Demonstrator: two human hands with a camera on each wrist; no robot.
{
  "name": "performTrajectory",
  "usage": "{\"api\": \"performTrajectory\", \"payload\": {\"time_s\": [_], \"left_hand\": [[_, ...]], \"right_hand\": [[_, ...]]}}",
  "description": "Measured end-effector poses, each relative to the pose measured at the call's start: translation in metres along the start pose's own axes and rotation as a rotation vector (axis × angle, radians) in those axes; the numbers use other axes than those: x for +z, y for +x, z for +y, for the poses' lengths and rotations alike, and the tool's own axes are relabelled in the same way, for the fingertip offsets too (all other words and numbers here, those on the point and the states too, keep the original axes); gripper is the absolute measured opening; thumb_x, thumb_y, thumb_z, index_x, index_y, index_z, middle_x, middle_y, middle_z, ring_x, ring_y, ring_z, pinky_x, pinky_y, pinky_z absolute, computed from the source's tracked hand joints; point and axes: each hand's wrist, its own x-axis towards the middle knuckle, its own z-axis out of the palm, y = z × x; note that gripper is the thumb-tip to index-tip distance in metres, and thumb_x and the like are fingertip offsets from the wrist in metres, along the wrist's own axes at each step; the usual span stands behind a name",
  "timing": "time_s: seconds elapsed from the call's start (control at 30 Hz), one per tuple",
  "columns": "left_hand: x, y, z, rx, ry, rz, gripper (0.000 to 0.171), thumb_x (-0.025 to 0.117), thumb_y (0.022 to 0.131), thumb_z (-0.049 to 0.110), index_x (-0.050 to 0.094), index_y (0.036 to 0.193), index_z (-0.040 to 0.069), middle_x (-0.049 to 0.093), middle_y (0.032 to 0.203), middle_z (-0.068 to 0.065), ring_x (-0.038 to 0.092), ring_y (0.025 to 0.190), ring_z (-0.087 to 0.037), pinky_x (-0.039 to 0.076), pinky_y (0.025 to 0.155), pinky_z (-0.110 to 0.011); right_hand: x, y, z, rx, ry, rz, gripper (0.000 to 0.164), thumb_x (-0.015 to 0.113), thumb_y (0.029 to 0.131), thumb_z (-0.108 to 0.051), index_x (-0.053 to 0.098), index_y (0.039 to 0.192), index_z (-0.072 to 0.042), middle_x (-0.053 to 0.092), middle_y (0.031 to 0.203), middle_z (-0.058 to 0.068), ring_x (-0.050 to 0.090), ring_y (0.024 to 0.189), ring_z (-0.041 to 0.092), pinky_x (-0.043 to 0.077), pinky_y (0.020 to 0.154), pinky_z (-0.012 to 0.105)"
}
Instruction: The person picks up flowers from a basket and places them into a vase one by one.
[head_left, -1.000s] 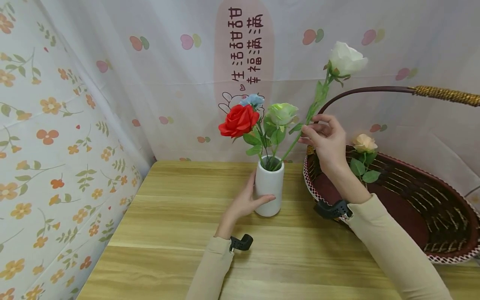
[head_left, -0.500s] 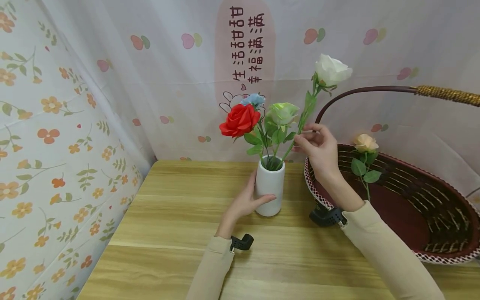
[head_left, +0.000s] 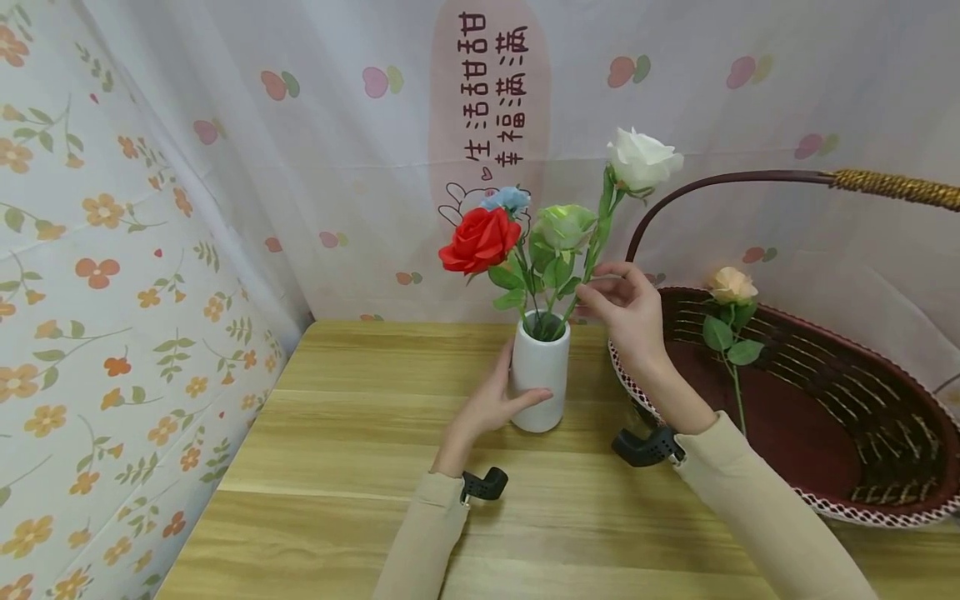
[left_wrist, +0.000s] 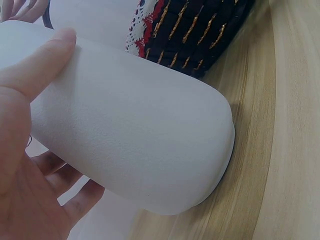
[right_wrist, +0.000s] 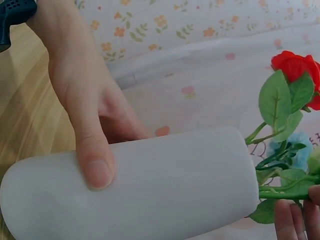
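Observation:
A white vase [head_left: 542, 379] stands upright on the wooden table. My left hand [head_left: 491, 404] grips it from the left, the thumb across its front and the fingers behind, as the left wrist view also shows. Out of its mouth rise a red rose [head_left: 480, 240], a light blue flower [head_left: 506, 200] and a pale green rose [head_left: 566, 227]. My right hand [head_left: 628, 315] pinches the green stem of a white rose [head_left: 643, 158] just above the vase's right rim. That stem's lower end is inside the vase, hidden by its wall.
A dark woven basket [head_left: 795, 417] with an arched handle [head_left: 892, 187] stands on the right, close to my right forearm. One peach rose [head_left: 732, 286] lies in it. A patterned curtain [head_left: 337, 125] hangs behind the wooden table [head_left: 337, 467].
My right hand has moved down and left with the white rose, and its stem has slid deeper into the vase. The left hand and the vase have stayed in place.

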Motion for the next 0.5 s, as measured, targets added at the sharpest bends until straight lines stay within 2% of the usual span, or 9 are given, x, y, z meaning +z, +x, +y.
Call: {"api": "performTrajectory", "payload": {"time_s": [0.17, 0.27, 0.5], "left_hand": [[0.000, 0.000, 0.000, 0.010, -0.013, -0.005, 0.098, 0.078, 0.091, 0.026, 0.011, 0.162, 0.024, 0.036, 0.155, -0.005, 0.041, 0.138, -0.023, 0.036, 0.112, -0.049], [0.000, 0.001, 0.000, 0.017, -0.023, -0.005, 0.098, 0.078, 0.091, 0.023, 0.011, 0.162, 0.024, 0.036, 0.155, -0.006, 0.041, 0.138, -0.025, 0.036, 0.112, -0.051], [0.000, 0.001, 0.000, 0.008, -0.005, -0.002, 0.098, 0.079, 0.090, 0.027, 0.012, 0.162, 0.022, 0.036, 0.155, -0.005, 0.041, 0.138, -0.022, 0.036, 0.112, -0.047]], "right_hand": [[0.002, -0.002, 0.005, 0.020, 0.067, 0.011, 0.020, 0.070, 0.094, -0.001, 0.059, 0.110, -0.001, 0.066, 0.088, 0.010, 0.070, 0.067, 0.022, 0.061, 0.071, 0.041], [0.003, -0.002, 0.008, 0.025, 0.084, 0.011, 0.018, 0.070, 0.095, -0.004, 0.059, 0.109, -0.001, 0.065, 0.086, 0.009, 0.069, 0.067, 0.022, 0.061, 0.071, 0.039], [0.004, -0.002, 0.015, 0.031, 0.000, 0.013, 0.017, 0.070, 0.096, -0.008, 0.061, 0.108, -0.002, 0.065, 0.084, 0.008, 0.070, 0.068, 0.018, 0.060, 0.072, 0.033]]}}
